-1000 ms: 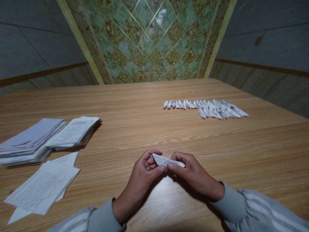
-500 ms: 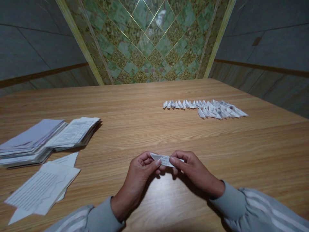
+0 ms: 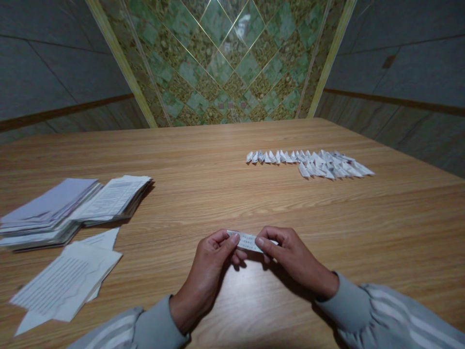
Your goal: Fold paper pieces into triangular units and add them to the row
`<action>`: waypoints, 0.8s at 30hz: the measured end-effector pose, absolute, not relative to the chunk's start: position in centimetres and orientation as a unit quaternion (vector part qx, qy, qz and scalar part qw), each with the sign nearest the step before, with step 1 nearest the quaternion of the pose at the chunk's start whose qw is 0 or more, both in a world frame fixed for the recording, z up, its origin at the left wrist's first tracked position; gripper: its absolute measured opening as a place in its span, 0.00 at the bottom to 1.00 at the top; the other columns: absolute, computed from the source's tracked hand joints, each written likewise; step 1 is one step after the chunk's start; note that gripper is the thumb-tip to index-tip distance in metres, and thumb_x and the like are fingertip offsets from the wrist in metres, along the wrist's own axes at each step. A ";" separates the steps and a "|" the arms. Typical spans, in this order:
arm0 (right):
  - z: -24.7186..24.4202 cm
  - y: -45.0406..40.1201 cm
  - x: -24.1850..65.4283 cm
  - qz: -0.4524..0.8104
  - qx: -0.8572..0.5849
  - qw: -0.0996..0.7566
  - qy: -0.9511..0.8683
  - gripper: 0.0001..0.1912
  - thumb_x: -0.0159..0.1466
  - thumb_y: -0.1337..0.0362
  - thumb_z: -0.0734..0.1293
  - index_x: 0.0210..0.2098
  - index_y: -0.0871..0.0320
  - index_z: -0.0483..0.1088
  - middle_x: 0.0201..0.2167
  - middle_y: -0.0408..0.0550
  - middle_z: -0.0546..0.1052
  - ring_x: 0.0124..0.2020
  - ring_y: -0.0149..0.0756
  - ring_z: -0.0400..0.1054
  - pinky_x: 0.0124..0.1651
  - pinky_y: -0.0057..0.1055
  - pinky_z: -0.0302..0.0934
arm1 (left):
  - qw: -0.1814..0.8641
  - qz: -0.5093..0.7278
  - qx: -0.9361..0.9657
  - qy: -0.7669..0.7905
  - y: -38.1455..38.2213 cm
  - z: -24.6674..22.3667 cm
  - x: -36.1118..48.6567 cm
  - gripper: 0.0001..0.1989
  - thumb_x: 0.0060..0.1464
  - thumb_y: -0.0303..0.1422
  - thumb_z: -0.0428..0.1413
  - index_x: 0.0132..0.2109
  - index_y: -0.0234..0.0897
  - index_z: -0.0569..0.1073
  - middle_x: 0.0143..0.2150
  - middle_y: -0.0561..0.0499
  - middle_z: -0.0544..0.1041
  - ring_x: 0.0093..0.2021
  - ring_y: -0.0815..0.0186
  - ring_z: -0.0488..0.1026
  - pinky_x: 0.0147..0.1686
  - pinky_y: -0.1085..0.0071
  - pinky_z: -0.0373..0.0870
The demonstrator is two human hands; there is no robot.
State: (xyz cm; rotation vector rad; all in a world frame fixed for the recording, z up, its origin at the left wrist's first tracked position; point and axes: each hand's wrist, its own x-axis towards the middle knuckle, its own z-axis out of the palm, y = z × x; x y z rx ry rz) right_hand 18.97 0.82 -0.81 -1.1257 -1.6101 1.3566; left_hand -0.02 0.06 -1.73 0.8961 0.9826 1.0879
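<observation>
A small folded strip of white paper (image 3: 247, 242) with writing on it is held just above the table, between both hands. My left hand (image 3: 214, 259) pinches its left end, thumb on top and fingers beneath. The right end is pinched by my right hand (image 3: 292, 254), its thumb lying over the paper. Farther back on the right, several small folded paper pieces (image 3: 316, 162) stand close together in two rows.
On the left of the wooden table (image 3: 196, 174) lie two stacks of paper, one lilac-topped (image 3: 51, 201) and one printed (image 3: 114, 196). Loose lined sheets (image 3: 65, 281) overlap in front of them. A tiled wall (image 3: 232, 63) rises behind the table.
My left thumb has shifted slightly left and up along the strip, and the strip looks flatter. My right hand has barely moved and keeps its pinch.
</observation>
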 end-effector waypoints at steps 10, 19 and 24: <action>-0.7 0.8 19.2 0.523 -0.441 0.363 -0.633 0.21 0.67 0.49 0.66 0.28 0.59 0.74 0.21 0.42 0.73 0.24 0.31 0.65 0.28 0.27 0.56 | 0.635 0.519 0.369 0.438 0.2 -1.1 -0.1 0.16 0.54 0.42 0.65 0.31 0.32 0.76 0.23 0.52 0.75 0.24 0.70 0.71 0.26 0.76 0.69; -0.5 1.0 19.2 0.501 -0.451 0.389 -0.628 0.20 0.68 0.51 0.66 0.26 0.59 0.74 0.20 0.43 0.74 0.24 0.32 0.66 0.32 0.29 0.58 | 0.653 0.502 0.354 0.443 0.2 -1.1 -0.1 0.14 0.45 0.36 0.71 0.34 0.32 0.78 0.26 0.52 0.78 0.25 0.71 0.73 0.27 0.77 0.70; -0.1 0.9 19.1 0.544 -0.424 0.385 -0.613 0.22 0.68 0.49 0.65 0.29 0.60 0.76 0.22 0.45 0.76 0.25 0.32 0.67 0.31 0.29 0.60 | 0.623 0.515 0.355 0.469 0.4 -1.1 0.0 0.13 0.42 0.35 0.71 0.31 0.31 0.78 0.21 0.53 0.76 0.21 0.73 0.69 0.22 0.79 0.66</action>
